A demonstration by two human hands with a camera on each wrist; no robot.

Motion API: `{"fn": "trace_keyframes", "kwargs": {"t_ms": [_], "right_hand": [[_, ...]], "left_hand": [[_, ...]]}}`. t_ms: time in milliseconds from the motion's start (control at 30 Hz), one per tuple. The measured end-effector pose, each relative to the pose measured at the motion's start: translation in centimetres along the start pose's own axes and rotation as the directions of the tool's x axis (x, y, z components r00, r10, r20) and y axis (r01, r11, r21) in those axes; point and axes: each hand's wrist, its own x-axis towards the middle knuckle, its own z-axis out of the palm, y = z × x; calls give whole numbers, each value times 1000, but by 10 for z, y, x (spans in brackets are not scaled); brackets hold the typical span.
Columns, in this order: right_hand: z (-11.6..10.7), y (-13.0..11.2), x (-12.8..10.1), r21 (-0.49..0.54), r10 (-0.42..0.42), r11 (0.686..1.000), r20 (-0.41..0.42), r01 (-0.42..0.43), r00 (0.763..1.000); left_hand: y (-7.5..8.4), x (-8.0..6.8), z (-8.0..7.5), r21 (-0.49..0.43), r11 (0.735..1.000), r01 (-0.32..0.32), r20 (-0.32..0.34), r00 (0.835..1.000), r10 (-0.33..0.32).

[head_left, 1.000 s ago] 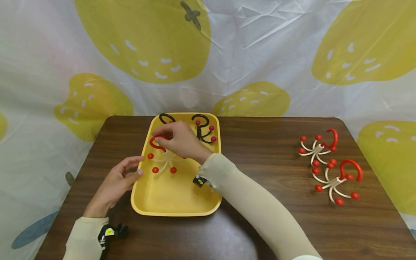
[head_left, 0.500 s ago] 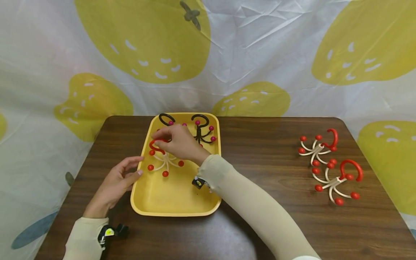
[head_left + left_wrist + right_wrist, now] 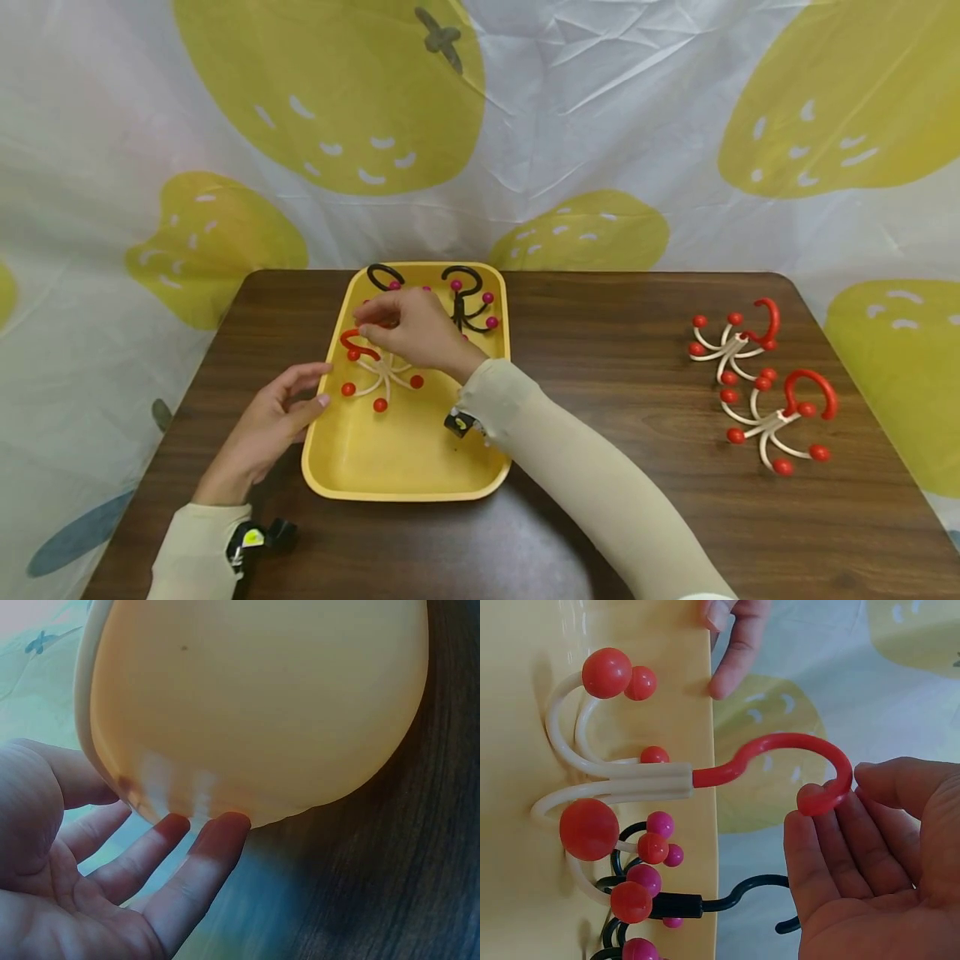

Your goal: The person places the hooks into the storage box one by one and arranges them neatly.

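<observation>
A white hook hanger (image 3: 385, 368) with a red top hook and red ball tips stands on its curved arms in the yellow tray (image 3: 405, 497). My right hand (image 3: 420, 329) is over the tray, fingers extended. In the right wrist view, the thumb (image 3: 885, 780) and fingertips are right at the curve of the red hook (image 3: 840, 761). My left hand (image 3: 262, 425) rests at the tray's left rim; in the left wrist view its nearly straight fingers (image 3: 187, 877) touch the outer wall. Behind the right hand, two black hangers (image 3: 460, 308) with pink balls sit in the tray.
Two more white-and-red hangers, one behind (image 3: 738, 337) and one in front (image 3: 780, 417), stand at the right on the brown wooden table (image 3: 600, 375). A lemon-print cloth (image 3: 585, 125) hangs behind the table.
The white hanger has come down into the tray and its arms have spread there. Its red hook now sits lower against the right fingers. The left hand has stayed at the rim.
</observation>
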Motion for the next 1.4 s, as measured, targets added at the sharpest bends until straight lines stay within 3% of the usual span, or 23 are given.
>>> {"fn": "trace_keyframes", "kwargs": {"t_ms": [500,900,1400], "right_hand": [[-9,-3,-4,56,-7,998,-12,7,1000],[-27,-11,-14,139,-8,990,-92,21,996],[-62,-14,-39,202,-38,976,-204,80,978]], "left_hand": [[-2,-1,0,-13,1000,-7,-4,1000,7],[1,1,1,22,1000,21,-15,1000,-21],[-1,1,1,-4,1000,3,-5,1000,-3]]}}
